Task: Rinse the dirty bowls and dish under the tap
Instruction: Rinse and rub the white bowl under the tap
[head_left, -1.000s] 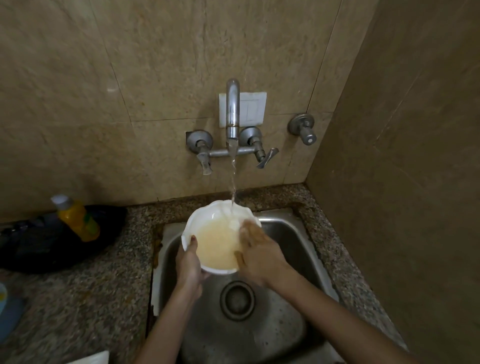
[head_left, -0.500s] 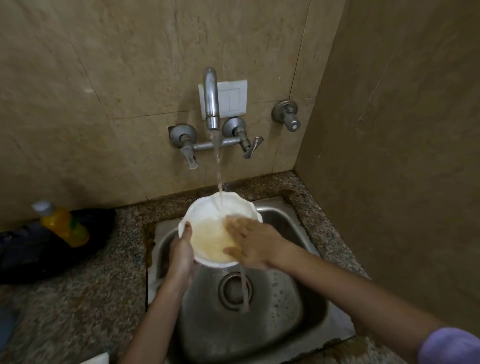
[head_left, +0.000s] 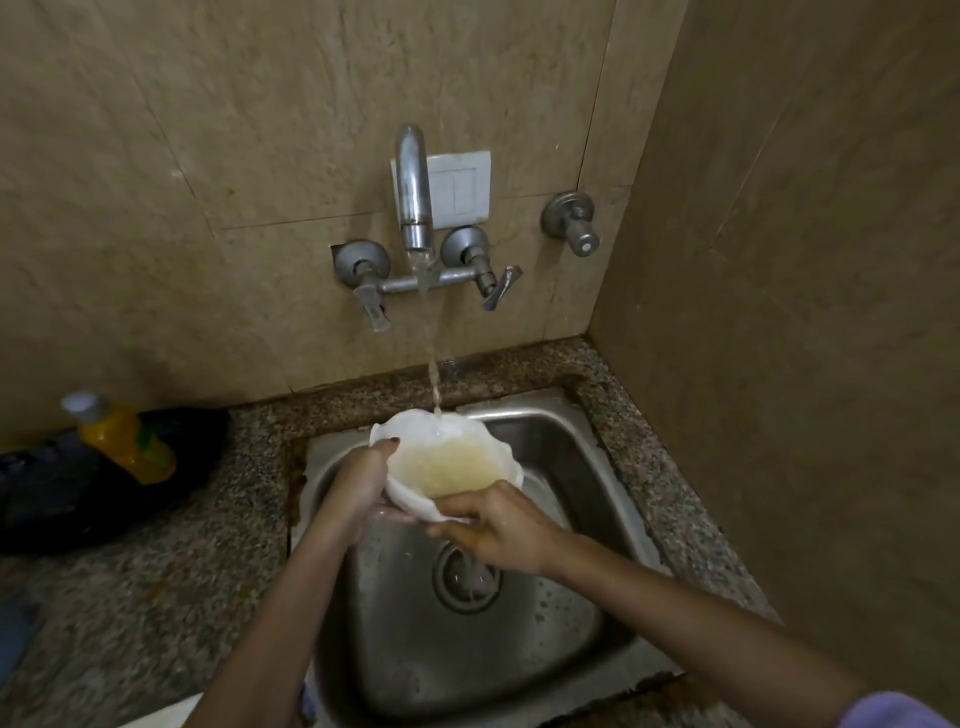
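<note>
Bowl (head_left: 408, 494) of cloudy water is sitting between both hands over the sink (head_left: 571, 452): the right hand (head_left: 498, 525) is pinching its near rim, and the left hand (head_left: 358, 478) is gripping its left side. Farther back, water from the tap (head_left: 414, 187) is falling onto its far edge.

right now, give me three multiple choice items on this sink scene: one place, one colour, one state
1. Where does the yellow bottle lie? A on the floor B left of the sink C on a shelf
2. What colour is the bowl? A white B blue C red
3. What is the tap doing? A shut off B running C wrapped in cloth
1 B, it lies on the counter beside the sink. 2 A, its rim is white. 3 B, a stream falls into the bowl.
</note>
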